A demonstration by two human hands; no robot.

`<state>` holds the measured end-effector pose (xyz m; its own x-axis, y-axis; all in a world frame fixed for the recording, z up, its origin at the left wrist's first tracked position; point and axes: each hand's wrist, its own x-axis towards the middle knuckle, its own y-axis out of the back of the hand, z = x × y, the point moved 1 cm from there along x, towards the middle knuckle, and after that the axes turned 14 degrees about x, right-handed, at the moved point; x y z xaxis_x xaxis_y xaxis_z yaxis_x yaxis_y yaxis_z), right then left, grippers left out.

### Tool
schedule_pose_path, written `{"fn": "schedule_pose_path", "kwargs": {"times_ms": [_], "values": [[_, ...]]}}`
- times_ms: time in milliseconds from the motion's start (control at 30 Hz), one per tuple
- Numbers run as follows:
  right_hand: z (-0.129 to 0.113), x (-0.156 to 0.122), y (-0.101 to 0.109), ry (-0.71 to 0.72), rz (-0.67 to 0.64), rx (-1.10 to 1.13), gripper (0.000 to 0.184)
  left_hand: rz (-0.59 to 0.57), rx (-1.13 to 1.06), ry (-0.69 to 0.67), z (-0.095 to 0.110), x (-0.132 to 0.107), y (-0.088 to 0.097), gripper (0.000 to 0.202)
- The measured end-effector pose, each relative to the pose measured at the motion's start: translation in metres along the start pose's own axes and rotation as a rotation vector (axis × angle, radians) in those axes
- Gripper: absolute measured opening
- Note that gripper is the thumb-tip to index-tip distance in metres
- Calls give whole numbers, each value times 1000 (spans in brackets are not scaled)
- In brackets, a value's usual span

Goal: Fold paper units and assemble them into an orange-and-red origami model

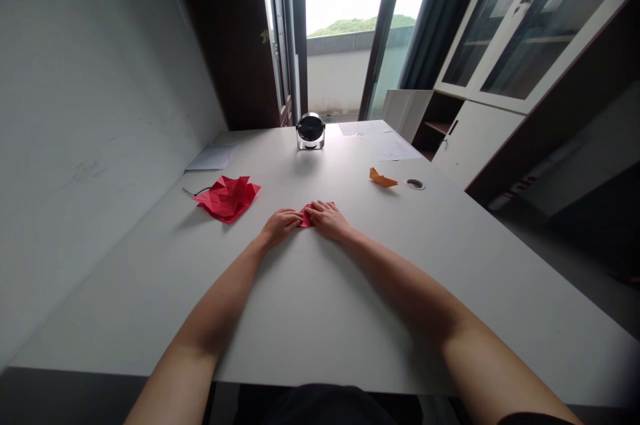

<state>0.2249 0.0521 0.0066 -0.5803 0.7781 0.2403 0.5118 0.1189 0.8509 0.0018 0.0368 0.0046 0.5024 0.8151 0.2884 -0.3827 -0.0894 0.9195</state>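
In the middle of the white table (280, 318) lies a small folded piece of red paper (307, 217), partly covered by my fingers. My left hand (281, 227) is closed at its left edge, fingertips together on the paper. Stretched over the paper's right part, my right hand (329, 221) rests palm down with its fingers laid on top. A corner of the red sheet shows beyond the right fingers. The underside of the paper and my thumbs are mostly hidden.
Crumpled red paper (227, 199) lies to the left, a thin dark cord beside it. A folded orange paper (383, 178) and a round cable hole (415, 184) are to the right. A round black device (311, 128) on a metal stand and white sheets (395, 146) occupy the far end.
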Motion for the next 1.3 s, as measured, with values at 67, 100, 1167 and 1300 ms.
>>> {"fn": "schedule_pose_path", "kwargs": {"times_ms": [67,100,1167,1300], "values": [[1,0,-1,-22,15,3,38,60,-17,24,1,-1,2,22],[1,1,-1,-31,21,7,38,74,-13,41,2,-2,3,18],[14,3,2,-53,111,135,49,-27,-83,135,11,-2,8,74],[13,1,5,-44,122,156,47,33,-228,135,15,-1,5,67]]}}
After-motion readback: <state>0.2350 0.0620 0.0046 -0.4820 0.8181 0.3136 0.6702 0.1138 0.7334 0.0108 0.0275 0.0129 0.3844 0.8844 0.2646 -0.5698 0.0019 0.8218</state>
